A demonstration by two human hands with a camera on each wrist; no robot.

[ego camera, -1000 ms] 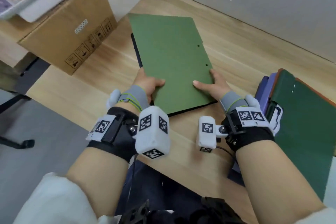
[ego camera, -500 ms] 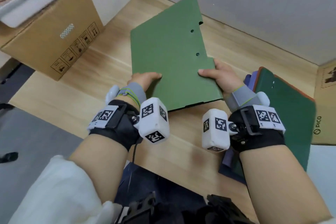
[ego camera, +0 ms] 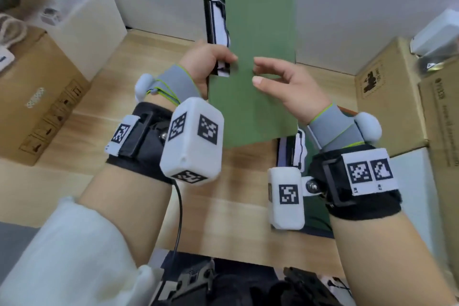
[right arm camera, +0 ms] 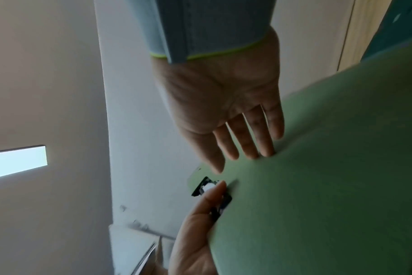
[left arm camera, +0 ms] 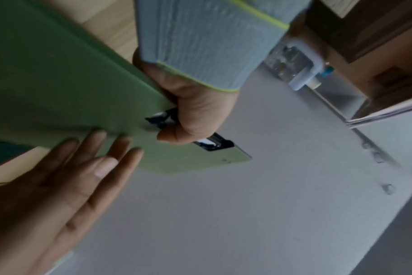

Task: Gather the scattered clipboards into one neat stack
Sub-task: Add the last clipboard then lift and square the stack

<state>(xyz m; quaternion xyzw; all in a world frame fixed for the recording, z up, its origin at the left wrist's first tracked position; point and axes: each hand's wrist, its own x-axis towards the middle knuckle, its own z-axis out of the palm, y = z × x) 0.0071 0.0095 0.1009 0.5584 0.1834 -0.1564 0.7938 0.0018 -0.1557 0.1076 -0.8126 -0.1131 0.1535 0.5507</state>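
Note:
A light green clipboard (ego camera: 258, 32) stands upright in the air above the wooden desk (ego camera: 223, 218), its black and white clip (ego camera: 217, 22) on the left edge. My left hand (ego camera: 216, 59) grips that edge, thumb over the clip's lower end; the left wrist view shows the same hold (left arm camera: 195, 111). My right hand (ego camera: 273, 74) is open, and in the right wrist view its straight fingertips (right arm camera: 254, 154) touch the board's face (right arm camera: 329, 186). A stack with a dark green clipboard (ego camera: 314, 217) on top lies on the desk under my right wrist, mostly hidden.
A cardboard box (ego camera: 37, 97) sits on the left of the desk with a white box (ego camera: 87, 25) behind it. More cardboard boxes (ego camera: 390, 97) stand at the right. A grey wall (ego camera: 347, 7) runs behind the desk. A black cable (ego camera: 179, 218) hangs from my left wrist.
The green clipboard went from lying on the desk to tilted, then upright in the air. My left hand shifted onto the clip edge. My right hand released the other edge and opened.

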